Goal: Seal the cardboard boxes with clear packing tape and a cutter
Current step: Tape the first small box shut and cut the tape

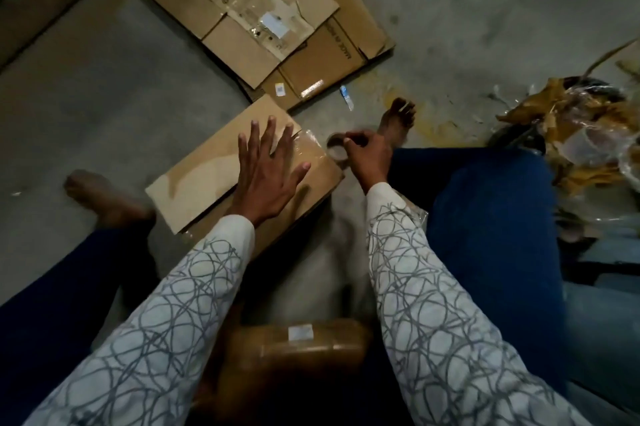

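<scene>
A brown cardboard box (204,176) lies on the concrete floor between my legs. My left hand (268,169) presses flat on its top with fingers spread, over a strip of clear tape (308,145) that runs to the box's right edge. Just off that edge, my right hand (369,157) grips the roll of clear packing tape (336,145), fingers curled over its rim. A small blue and white cutter (346,97) lies on the floor beyond the roll, near my right foot.
Flattened cardboard boxes (270,16) with labels are piled on the floor ahead. Crumpled plastic wrap and brown paper scraps (581,134) lie at the right. A taped brown parcel (294,353) sits close in front of me. My bare feet (396,122) flank the box.
</scene>
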{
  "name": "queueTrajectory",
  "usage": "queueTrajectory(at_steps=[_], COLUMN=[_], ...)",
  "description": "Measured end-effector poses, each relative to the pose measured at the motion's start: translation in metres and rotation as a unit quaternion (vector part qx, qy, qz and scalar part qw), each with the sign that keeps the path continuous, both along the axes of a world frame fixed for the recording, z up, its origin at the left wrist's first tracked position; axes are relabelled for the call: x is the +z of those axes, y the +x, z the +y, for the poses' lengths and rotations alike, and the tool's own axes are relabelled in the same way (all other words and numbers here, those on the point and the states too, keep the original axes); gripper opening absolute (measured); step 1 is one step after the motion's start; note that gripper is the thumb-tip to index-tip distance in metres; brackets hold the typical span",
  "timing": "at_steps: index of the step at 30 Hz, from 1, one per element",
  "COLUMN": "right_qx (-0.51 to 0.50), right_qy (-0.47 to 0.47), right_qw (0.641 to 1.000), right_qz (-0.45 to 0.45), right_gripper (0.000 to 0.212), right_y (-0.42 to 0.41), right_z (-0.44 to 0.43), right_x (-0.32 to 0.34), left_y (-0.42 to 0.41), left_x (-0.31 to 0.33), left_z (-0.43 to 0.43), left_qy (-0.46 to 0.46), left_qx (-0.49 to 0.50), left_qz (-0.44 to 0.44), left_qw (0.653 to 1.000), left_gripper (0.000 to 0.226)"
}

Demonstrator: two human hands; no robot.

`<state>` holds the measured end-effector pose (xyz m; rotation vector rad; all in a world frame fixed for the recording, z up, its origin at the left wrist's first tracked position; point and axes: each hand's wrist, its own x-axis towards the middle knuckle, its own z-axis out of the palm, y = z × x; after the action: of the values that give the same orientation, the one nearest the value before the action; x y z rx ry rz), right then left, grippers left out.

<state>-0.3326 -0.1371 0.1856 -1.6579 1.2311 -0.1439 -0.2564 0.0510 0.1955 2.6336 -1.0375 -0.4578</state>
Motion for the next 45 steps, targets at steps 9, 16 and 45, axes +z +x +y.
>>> queueTrajectory(at_steps=[9,16,45], right_qx=[0.208,0.465,0.461], right_qy=[-0.008,-0.126,-0.107], right_qw=[0.962,0.787,0.844], right_qz=[0.178,0.385,-0.251], right_gripper=[0.025,0.044,0.028], right_y=[0.044,0.044,-0.028], right_z=[-0.058,-0.064,0.094], right_x=[-0.134,-0.19,0.185], left_y=[0.112,0.144,-0.041], left_x=[-0.051,-0.09,0.148], left_z=[-0.123,-0.167,0.124], left_qy=[0.091,0.227,-0.286], left_qx=[-0.139,-0.144,0.22], left_qz=[0.043,0.161,0.219], left_qw=[0.985,0.95,0.906], left_gripper=[0.054,0.052,0.029])
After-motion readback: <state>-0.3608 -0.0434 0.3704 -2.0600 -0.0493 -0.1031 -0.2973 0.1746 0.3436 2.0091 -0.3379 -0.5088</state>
